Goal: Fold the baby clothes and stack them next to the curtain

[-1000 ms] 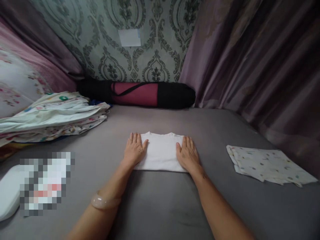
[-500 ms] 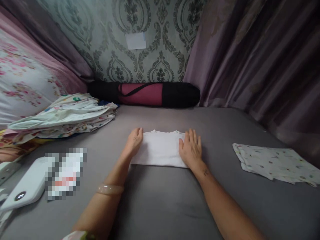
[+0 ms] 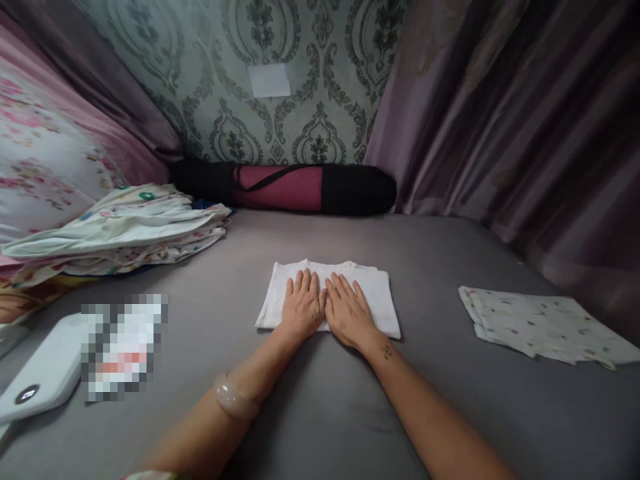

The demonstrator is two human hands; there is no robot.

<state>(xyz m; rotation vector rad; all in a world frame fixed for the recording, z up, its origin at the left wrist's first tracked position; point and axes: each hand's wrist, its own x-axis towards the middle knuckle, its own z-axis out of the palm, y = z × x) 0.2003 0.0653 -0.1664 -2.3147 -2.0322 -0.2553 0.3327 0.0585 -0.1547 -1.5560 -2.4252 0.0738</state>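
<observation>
A white folded garment (image 3: 383,300) lies flat on the grey bed sheet (image 3: 320,413), its neckline edge on the far side. My left hand (image 3: 303,307) rests palm down on its middle, fingers outstretched. Right beside it, my right hand (image 3: 349,310) also presses flat on the cloth with the fingers slightly spread. The two hands touch or nearly touch at the thumbs. Off to the right lies a folded white garment with small coloured prints (image 3: 545,327).
A heap of patterned clothes (image 3: 130,227) lies at the left beside a floral pillow (image 3: 40,160). Nearer are a white power bank (image 3: 47,367) and a blurred-out packet (image 3: 127,347). Along the patterned wall lies a black and maroon long bag (image 3: 285,189); purple curtains (image 3: 450,120) hang right.
Both hands have moved inward from the garment's left and right edges to its middle. Both side edges of the white garment now show.
</observation>
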